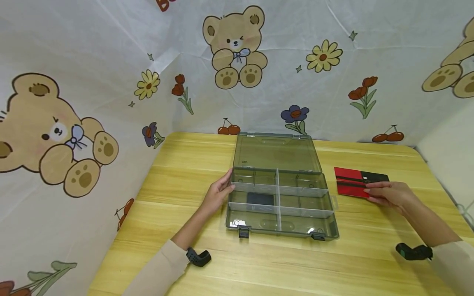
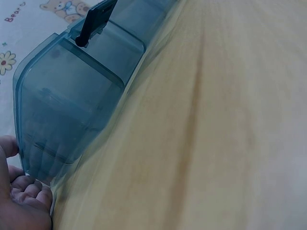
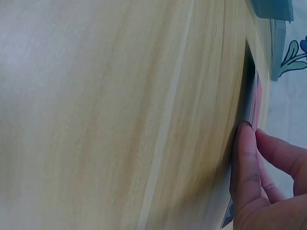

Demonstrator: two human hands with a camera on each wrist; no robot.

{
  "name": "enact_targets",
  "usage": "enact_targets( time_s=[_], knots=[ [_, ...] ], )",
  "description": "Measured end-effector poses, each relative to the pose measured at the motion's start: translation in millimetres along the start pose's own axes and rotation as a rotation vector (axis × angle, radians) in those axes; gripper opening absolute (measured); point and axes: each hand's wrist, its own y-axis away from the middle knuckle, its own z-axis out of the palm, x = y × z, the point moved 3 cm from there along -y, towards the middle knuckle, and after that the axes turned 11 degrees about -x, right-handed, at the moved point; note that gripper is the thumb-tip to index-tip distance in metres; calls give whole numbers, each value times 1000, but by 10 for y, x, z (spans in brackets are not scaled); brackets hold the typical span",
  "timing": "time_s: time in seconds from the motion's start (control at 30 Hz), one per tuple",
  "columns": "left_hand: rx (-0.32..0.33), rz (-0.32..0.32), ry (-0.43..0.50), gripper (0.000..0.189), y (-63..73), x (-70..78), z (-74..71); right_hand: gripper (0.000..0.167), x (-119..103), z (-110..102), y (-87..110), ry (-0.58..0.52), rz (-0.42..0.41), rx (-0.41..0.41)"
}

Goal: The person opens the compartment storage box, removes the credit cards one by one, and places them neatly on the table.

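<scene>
A smoky translucent compartment box point(image 1: 282, 234) stands on the table with its lid point(image 1: 277, 154) folded back. My left hand point(image 1: 218, 192) holds its left wall, the thumb over the rim and the other fingers outside. In the left wrist view, the fingers point(image 2: 31, 191) curl by the box's corner. A dark flat card point(image 1: 260, 199) is in the middle left compartment. To the right of the box, my right hand point(image 1: 392, 194) pinches thin red cards point(image 1: 348, 189) with black stripes between thumb and fingers. A black card point(image 1: 375, 176) sticks out beside them, just above the hand.
Clear dividers point(image 1: 255, 188) split the box into several compartments. Two dark latches point(image 1: 243, 232) hang at its front edge. A clear tab point(image 1: 335, 202) shows at its right side. The wooden table point(image 1: 277, 271) meets a bear-patterned cloth point(image 1: 185, 49) behind and at the sides.
</scene>
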Motion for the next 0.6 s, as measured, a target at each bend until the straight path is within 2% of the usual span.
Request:
enact_targets(
  time_s=[0.23, 0.6],
  knots=[
    [21, 16, -21, 61, -57, -241, -54, 28, -29, 14, 11, -5, 11, 20],
    [39, 36, -22, 61, -57, -296, -50, 29, -46, 29, 27, 36, 5, 32]
  ],
)
